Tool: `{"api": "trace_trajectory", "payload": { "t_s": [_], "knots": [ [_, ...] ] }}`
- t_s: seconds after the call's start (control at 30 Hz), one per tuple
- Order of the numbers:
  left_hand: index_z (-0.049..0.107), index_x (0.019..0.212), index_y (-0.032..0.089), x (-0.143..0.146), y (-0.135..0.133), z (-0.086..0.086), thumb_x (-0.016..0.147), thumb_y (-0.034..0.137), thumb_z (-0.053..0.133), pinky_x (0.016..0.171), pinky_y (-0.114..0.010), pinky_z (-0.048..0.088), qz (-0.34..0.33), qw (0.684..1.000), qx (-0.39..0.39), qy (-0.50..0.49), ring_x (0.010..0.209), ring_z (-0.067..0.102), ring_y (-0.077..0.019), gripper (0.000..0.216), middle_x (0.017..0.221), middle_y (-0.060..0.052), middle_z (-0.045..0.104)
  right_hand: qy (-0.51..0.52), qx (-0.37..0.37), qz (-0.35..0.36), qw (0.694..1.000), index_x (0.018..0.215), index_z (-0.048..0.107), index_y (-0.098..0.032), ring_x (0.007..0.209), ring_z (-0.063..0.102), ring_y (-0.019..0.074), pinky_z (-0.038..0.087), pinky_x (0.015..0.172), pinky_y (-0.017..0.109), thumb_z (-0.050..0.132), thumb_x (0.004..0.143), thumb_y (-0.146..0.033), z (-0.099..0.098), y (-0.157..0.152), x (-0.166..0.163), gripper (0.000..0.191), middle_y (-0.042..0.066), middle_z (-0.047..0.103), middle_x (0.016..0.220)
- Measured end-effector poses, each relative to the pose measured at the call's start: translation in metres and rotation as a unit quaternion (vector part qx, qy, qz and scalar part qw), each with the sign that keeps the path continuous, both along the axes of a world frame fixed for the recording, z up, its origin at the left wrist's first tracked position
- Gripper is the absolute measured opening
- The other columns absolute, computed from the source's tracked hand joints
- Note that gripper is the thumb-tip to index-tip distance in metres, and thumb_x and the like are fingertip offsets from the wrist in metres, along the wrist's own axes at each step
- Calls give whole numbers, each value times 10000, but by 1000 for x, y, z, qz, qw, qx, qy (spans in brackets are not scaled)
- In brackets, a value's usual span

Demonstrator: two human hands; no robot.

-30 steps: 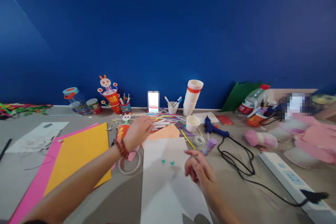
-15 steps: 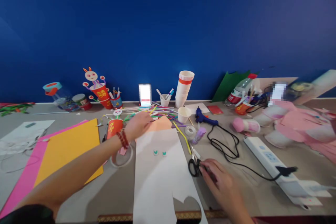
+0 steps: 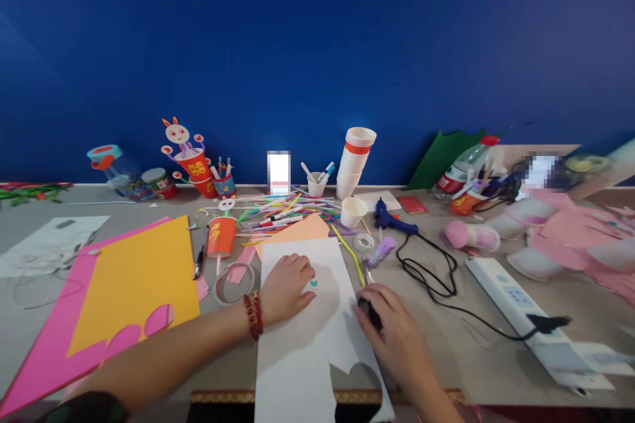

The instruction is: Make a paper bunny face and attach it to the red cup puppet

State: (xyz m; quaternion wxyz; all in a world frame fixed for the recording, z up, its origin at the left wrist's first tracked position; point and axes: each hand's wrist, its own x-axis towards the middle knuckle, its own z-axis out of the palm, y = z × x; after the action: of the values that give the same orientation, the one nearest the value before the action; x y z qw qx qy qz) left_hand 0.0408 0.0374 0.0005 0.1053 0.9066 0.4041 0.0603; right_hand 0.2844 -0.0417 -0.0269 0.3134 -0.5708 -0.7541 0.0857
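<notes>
A sheet of white paper (image 3: 292, 370) with a curved cut-out at its near right edge lies in front of me. My left hand (image 3: 288, 285) rests palm down on it, thumb apart from the fingers. Beside its fingertips shows a small white disc with a green mark (image 3: 313, 283); a second such disc is hidden beneath the hand. My right hand (image 3: 394, 327), at the paper's right edge, is closed round the black handles of the scissors (image 3: 368, 310). Their blades point away from me and are partly covered.
Behind the paper are an orange sheet (image 3: 302, 230), scattered markers (image 3: 280, 219) and a paper cup (image 3: 353, 211). A blue glue gun (image 3: 394, 219) with its cord and a power strip (image 3: 516, 310) lie right. Yellow card (image 3: 139, 277), a tape roll (image 3: 218, 291) and a red cup (image 3: 221, 236) are left.
My left hand has come back from the markers onto the white paper, covering one disc. My right hand has closed further over the scissors handles, and the view has shifted slightly.
</notes>
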Motion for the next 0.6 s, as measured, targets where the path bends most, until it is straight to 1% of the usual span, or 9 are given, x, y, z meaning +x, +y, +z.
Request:
{"api": "trace_trajectory", "payload": {
  "t_s": [0.07,0.17,0.27,0.33,0.47,0.6],
  "knots": [
    [591,1024,185,7,1,0,842,329,650,891,-400,437,13,1000,5,19,1021,534,-260,239,1067,-79,604,-1,-4,25,1000,1069,605,-209,1033,606,271,510,881,405,526,944,-276,2,2,-7,162,118,632,1113],
    [592,1000,165,12,3,2,841,306,635,867,-407,445,17,999,7,29,1010,539,-266,217,1044,-91,609,-10,-17,44,999,1070,607,-195,1051,597,275,502,887,405,522,950,-270,5,7,-15,165,125,625,1129],
    [606,976,153,15,4,4,835,293,626,846,-418,454,11,999,6,43,1002,549,-279,200,1032,-109,620,-35,-55,73,995,1047,611,-195,1011,605,267,500,863,392,509,952,-262,12,15,-24,154,113,638,1091],
    [615,969,147,18,5,6,830,274,619,835,-420,461,4,999,5,51,1000,555,-285,188,1028,-120,629,-65,-87,90,990,1050,609,-199,993,606,263,494,852,383,515,935,-220,17,23,-32,150,100,647,1084],
    [622,967,140,22,5,8,824,250,608,815,-424,473,-2,998,4,63,997,562,-294,181,1023,-133,636,-120,-124,109,979,1046,616,-191,990,597,262,480,842,362,534,865,-123,24,38,-46,210,89,657,1075],
    [622,974,139,23,2,9,836,258,597,828,-423,478,-1,998,7,66,1001,560,-289,184,1028,-131,636,-139,-136,108,975,1030,621,-187,989,594,263,470,839,356,527,843,-105,22,45,-51,225,87,656,1063]
  ]
}}
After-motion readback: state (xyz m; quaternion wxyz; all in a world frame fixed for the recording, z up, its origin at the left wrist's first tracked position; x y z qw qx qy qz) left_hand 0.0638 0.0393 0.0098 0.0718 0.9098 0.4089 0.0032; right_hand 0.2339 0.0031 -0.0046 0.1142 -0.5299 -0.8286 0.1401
